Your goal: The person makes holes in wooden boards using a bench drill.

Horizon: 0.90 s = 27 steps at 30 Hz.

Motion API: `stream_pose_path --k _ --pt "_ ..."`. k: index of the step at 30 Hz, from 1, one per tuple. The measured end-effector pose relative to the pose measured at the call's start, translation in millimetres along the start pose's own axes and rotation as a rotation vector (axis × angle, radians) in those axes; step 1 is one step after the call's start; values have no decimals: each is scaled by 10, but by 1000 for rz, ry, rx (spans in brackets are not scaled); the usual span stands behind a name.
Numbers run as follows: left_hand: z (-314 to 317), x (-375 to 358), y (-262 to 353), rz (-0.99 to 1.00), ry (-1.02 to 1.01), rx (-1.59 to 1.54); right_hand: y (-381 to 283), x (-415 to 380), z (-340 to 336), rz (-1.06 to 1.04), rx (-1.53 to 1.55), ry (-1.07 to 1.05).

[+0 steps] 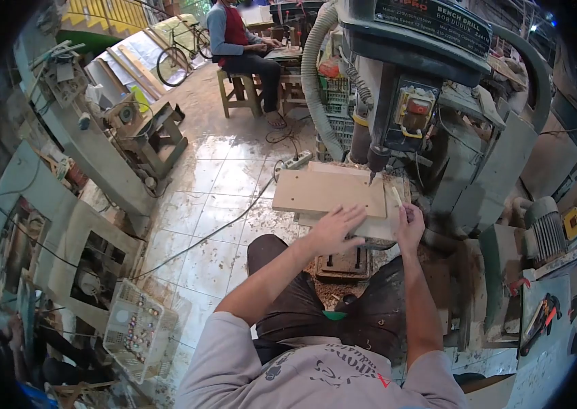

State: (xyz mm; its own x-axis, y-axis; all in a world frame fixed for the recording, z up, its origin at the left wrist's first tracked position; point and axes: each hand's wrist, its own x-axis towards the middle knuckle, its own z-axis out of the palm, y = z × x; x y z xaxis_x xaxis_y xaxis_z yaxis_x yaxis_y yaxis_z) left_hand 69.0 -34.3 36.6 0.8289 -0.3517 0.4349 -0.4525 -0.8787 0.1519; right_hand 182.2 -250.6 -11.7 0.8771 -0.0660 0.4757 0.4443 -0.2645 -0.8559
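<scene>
A flat rectangular wooden board (305, 194) with small drilled holes lies under the bench drill (408, 41). My left hand (338, 230) rests on the board's near edge, fingers outstretched and palm down. Just above the board's far right part hangs the drill bit (371, 178), below its dark chuck (378, 158). To the right of the board, my right hand (410, 226) is closed with its fingertips around a short pale stick (397, 196). Another light board (377, 230) lies underneath the first, partly hidden by it and my left hand.
A seated person (241, 48) works at a table farther back. A black cable (230, 221) runs over the dusty tiles to a power strip (295, 161). At lower left stands a white plastic crate (117, 344) with small pieces. Pliers (540, 317) lie at right.
</scene>
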Motion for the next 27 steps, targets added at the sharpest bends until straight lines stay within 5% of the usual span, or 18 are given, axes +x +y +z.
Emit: stream_pose_path --k 2,4,8,10,11,13,14,16,24,27 --pt "-296 -48 179 -54 -273 -485 41 24 -32 29 23 23" --pt "-251 -162 139 -50 -119 -582 176 71 -124 68 33 58" --pt "-424 -408 -200 -440 530 -559 149 48 -256 93 -18 47" --pt "-307 -548 -524 -650 887 230 128 22 -288 115 -112 -46" --pt "-151 -627 -717 -648 897 236 129 26 -288 130 -204 -133" --pt "133 -783 -999 -1139 1037 -673 188 16 -292 113 -136 -137" --pt "76 -799 -974 -1127 1055 -672 229 17 -307 109 -76 -145" --pt "-28 -864 -903 -1193 626 -1566 275 20 -354 82 -97 -149" --pt "-115 -906 -741 -1119 679 -1557 118 -363 -789 68 -33 -97" --pt "-270 -1108 -492 -1164 738 -1560 -53 -520 -1010 218 56 -122"
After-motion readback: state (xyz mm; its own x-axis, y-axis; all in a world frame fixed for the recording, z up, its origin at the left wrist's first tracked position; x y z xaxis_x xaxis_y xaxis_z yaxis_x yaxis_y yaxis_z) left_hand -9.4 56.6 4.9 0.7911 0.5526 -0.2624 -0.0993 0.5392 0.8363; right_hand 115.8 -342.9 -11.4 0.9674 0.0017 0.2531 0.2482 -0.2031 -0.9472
